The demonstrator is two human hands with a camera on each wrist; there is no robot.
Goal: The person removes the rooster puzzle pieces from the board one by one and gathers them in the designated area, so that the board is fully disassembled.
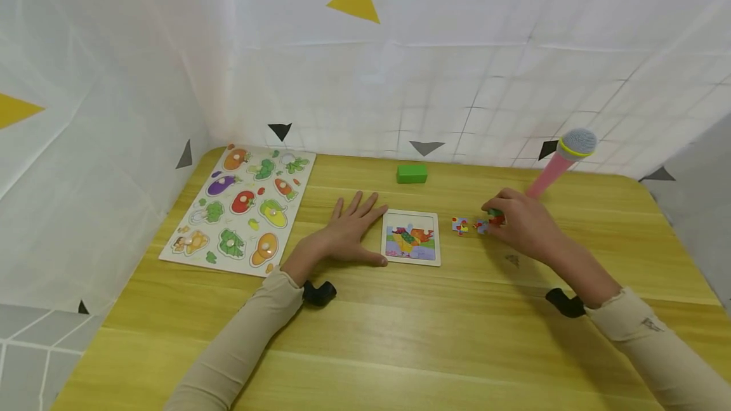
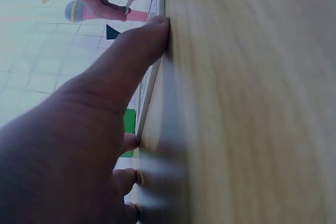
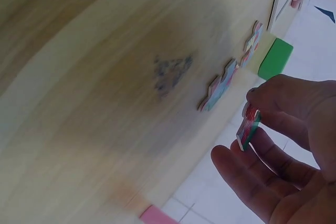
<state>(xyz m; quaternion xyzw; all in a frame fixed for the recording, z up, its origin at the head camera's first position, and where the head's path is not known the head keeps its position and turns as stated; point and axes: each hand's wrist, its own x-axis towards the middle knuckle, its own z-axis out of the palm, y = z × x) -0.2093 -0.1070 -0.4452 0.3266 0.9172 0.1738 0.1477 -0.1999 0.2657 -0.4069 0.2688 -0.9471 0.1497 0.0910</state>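
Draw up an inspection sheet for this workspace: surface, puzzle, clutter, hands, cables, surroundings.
Surface: wood-grain table, with a dark triangular mark near the right hand.
Puzzle: square tray partly filled, its upper part bare; two loose pieces on the table to its right, a held piece off it.
Clutter: vegetable board at left, green block behind the tray, pink microphone beyond the right hand.
Left hand: fingers spread, thumb and index fingertip at the tray's left edge.
Right hand: pinches the held piece.
Cables: nothing seen.
Surroundings: white sheeting with grid lines and yellow, grey and black triangles.
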